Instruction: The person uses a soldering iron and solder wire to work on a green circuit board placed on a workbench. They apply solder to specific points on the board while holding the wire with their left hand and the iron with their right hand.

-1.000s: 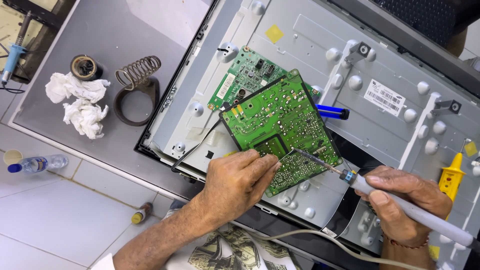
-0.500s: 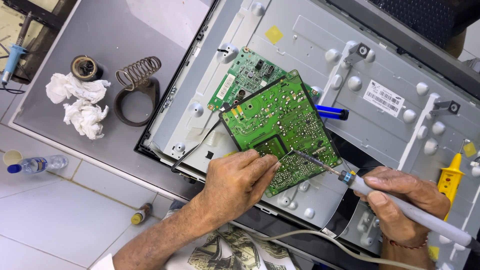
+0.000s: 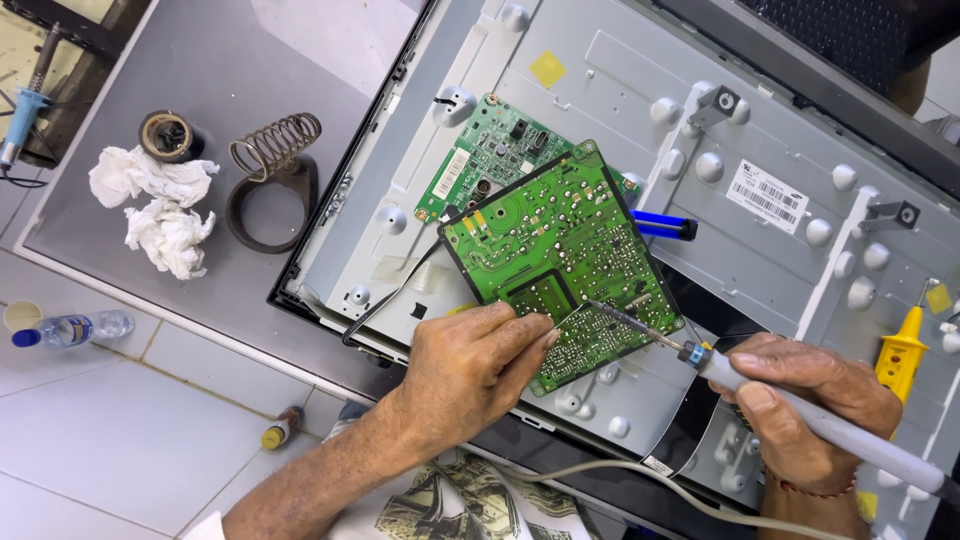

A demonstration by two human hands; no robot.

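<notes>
Green circuit board (image 3: 555, 255) lying solder side up, tilted, on the grey metal back of an opened flat screen (image 3: 640, 110) — a smaller green board (image 3: 490, 160) partly tucked under its upper left corner. Left hand (image 3: 470, 365) resting on the lower edge of the big board, fingers (image 3: 525, 335) drawn together and pressing down on it near a lighter patch of solder points. Right hand (image 3: 810, 400) wrapped firmly around the grey handle of a soldering iron (image 3: 800, 405), fingers clamped on it, thin tip reaching left and touching the board just beside the left fingertips. Pale cable trailing from the iron across the bottom of the view.

Blue lighter (image 3: 660, 228) just beside the board's right edge. Yellow-handled screwdriver (image 3: 900, 350) farther right on the metal panel. On the grey table (image 3: 180, 50) to the left — a coiled wire iron stand (image 3: 272, 165), a dark round tin (image 3: 168, 135) and crumpled white tissue (image 3: 155, 205). Small plastic bottle (image 3: 70, 328) on the pale tiled floor, well apart from the hands.
</notes>
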